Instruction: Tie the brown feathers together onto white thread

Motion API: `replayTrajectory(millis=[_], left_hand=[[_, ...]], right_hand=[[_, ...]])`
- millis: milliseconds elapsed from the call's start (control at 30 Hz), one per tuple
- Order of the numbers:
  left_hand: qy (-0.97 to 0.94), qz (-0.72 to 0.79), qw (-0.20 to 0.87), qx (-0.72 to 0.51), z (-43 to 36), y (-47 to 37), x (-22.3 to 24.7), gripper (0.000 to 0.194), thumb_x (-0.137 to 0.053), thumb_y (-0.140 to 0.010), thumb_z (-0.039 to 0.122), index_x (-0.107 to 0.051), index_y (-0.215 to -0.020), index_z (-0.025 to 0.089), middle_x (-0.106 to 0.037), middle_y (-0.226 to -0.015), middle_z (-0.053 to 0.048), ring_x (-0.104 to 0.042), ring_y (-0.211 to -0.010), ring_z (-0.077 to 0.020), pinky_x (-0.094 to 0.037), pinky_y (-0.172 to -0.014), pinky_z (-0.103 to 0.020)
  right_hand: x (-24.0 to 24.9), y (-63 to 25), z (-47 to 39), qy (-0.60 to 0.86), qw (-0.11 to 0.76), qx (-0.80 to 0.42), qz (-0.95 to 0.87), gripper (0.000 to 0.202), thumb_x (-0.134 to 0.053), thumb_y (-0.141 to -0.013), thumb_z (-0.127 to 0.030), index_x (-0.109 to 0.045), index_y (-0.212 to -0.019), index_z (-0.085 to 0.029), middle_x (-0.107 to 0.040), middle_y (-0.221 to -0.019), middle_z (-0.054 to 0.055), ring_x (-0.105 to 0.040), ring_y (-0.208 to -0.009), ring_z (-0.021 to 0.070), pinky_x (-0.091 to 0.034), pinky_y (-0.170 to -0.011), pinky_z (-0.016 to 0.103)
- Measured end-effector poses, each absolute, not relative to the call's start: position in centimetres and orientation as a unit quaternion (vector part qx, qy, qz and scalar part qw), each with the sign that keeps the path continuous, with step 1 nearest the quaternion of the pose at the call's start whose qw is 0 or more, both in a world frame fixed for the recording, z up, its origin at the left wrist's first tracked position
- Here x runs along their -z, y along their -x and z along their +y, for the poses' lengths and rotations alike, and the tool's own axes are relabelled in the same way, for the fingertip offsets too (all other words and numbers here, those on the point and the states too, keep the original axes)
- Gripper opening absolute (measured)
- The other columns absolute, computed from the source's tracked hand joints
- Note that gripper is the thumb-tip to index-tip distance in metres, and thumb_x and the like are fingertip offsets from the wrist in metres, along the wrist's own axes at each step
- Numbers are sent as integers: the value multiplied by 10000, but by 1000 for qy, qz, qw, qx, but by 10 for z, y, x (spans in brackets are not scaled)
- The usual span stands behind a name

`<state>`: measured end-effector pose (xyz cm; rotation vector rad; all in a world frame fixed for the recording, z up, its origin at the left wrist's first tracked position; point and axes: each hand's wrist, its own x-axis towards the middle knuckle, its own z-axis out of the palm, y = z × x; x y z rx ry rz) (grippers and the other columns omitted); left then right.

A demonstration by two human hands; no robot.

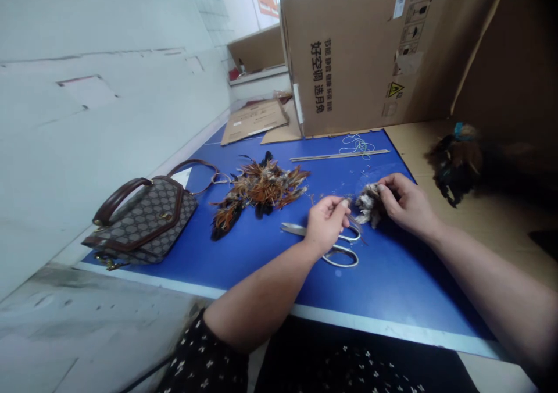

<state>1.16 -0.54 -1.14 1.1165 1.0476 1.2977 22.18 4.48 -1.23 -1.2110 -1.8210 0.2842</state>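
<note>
Small bunch of grey-and-white fluffy feathers (369, 204): held just above the right part of the blue desk (253, 265), its upper end pinched between thumb and fingers of the right hand (399, 198).

Small brownish feather (347, 202), blurred: at the fingertips of the left hand (328, 221), thumb and fingers closed on it in a narrow pinch, just left of the bunch.

Silver metal scissors (294, 228), one pair: on the desk below the left hand, blades pointing left, ring handles to the right; the middle is hidden by the hand.

Loose heap of orange-brown, black and buff feathers (264, 184): on the desk, left of the hands.

Slender pale wooden stick (331, 156): flat on the desk beyond the hands; tangle of pale thin thread (358, 144) at its right end.

Patterned grey-brown handbag with dark brown trim (150, 218): at the desk's left side, handle up, strap trailing toward the heap.

Dark brown-and-black feather bundle with a blue tie (457, 157): far right, on tan cardboard (425, 149).

Large brown printed cardboard box (357, 61): behind the desk items; flat brown cardboard pieces (255, 120) lie to its left.
</note>
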Motion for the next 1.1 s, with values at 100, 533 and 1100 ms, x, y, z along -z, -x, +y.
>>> replayTrajectory(millis=[100,533,1100], left_hand=[[-465,436,545,-544,-6,-12,10,386,-741,-848,521,-638,-907,154,-645,-682,-6,-526,-512,-68,-362,-472,-194],[-479,437,538,-539,-5,-11,12,362,-713,-880,510,-646,-863,155,-606,-587,11,-482,-465,-63,-368,-476,-197],[-479,436,536,-542,-5,-10,12,364,-714,-879,512,-650,-887,154,-618,-603,9,-486,-474,-62,-370,-483,-197]], right_hand=[[14,-222,46,503,453,-103,-729,226,-535,-999,-425,-650,-1000,-231,-747,-818,56,-672,-690,220,-538,-658,341],[12,-250,66,659,331,-59,-673,274,-560,-928,-280,-740,-1093,-156,-784,-1002,183,-694,-884,323,-516,-821,417],[16,-277,70,468,179,102,-860,423,-585,-728,-64,-785,-1075,-200,-588,-1497,161,-462,-1407,402,-385,-1088,584]])
